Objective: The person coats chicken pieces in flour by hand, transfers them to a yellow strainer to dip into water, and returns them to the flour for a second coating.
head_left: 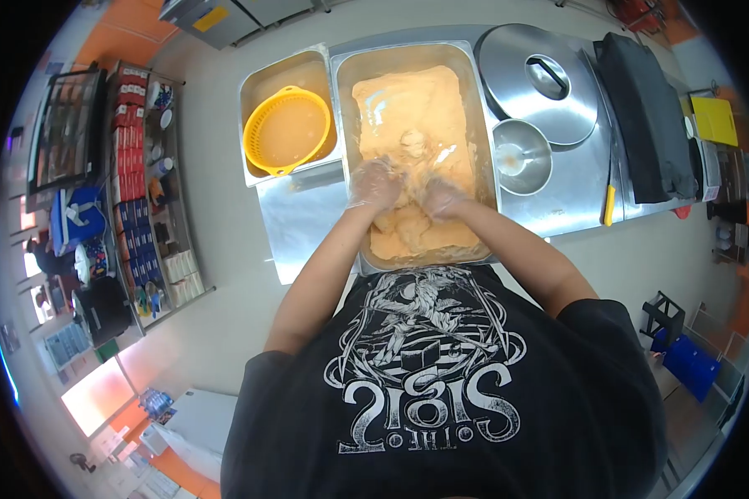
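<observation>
A deep metal tray (483,166) on the steel table holds a layer of pale orange powder (424,91). Both my hands wear clear plastic gloves and are down in the powder, side by side near the tray's middle. My left hand (376,185) is at the left side, its fingers bent into coated lumps. My right hand (443,198) is a short way to the right, fingertips also in the lumps. Coated pieces (410,226) lie between and below the hands. What exactly the fingers hold is blurred and partly hidden by powder.
Left of the tray, a yellow strainer (287,129) sits in a smaller metal pan (254,87). To the right are a steel bowl (522,156), a large round lid (549,104), a yellow-handled knife (610,204) and a black covered object (645,121).
</observation>
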`<state>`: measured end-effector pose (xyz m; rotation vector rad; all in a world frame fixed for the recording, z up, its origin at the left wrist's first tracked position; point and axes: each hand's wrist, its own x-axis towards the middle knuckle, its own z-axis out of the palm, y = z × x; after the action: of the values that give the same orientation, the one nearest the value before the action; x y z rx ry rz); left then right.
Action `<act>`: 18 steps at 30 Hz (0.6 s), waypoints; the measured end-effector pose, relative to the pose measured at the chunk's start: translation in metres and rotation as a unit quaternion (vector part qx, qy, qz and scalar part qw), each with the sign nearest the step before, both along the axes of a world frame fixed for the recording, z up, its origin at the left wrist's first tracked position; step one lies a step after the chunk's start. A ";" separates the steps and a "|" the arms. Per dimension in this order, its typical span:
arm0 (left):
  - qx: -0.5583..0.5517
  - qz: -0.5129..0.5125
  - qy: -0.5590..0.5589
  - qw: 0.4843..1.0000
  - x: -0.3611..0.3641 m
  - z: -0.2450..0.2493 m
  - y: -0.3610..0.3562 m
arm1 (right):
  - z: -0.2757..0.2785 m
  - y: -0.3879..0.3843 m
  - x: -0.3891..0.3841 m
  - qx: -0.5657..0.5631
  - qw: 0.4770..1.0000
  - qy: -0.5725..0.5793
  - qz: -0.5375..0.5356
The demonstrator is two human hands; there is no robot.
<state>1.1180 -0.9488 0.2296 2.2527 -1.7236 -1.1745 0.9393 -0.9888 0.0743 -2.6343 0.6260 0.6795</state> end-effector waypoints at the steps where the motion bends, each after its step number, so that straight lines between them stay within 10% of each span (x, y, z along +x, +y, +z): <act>1: -0.040 0.008 -0.062 0.997 0.003 -0.021 -0.001 | 0.004 0.006 -0.005 -0.003 1.000 0.002 -0.005; 4: -0.060 -0.033 -0.169 0.983 -0.007 -0.037 -0.002 | 0.041 0.000 -0.015 0.174 0.937 -0.190 -0.238; 6: -0.030 -0.074 -0.213 0.974 -0.012 -0.056 0.004 | 0.111 -0.015 -0.013 0.016 0.975 0.098 -0.201; 13: 0.102 -0.049 -0.050 0.992 -0.016 -0.102 0.029 | 0.036 0.030 -0.042 0.158 0.964 0.101 -0.188; 15: 0.089 -0.035 0.004 0.995 -0.017 -0.099 0.038 | 0.022 0.051 -0.042 0.333 0.783 -0.070 -0.521; 16: 0.110 0.070 0.054 0.990 -0.019 -0.091 0.041 | -0.013 0.059 -0.037 0.333 0.781 -0.070 -0.523; 18: 0.128 0.175 0.102 0.971 -0.025 -0.101 0.044 | -0.094 0.072 -0.020 0.613 0.450 -0.168 -0.628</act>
<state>1.0934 -0.9052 0.1285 2.3408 -1.0977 -1.5452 0.9196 -0.9166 -0.0195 -0.4506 1.0721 -0.0467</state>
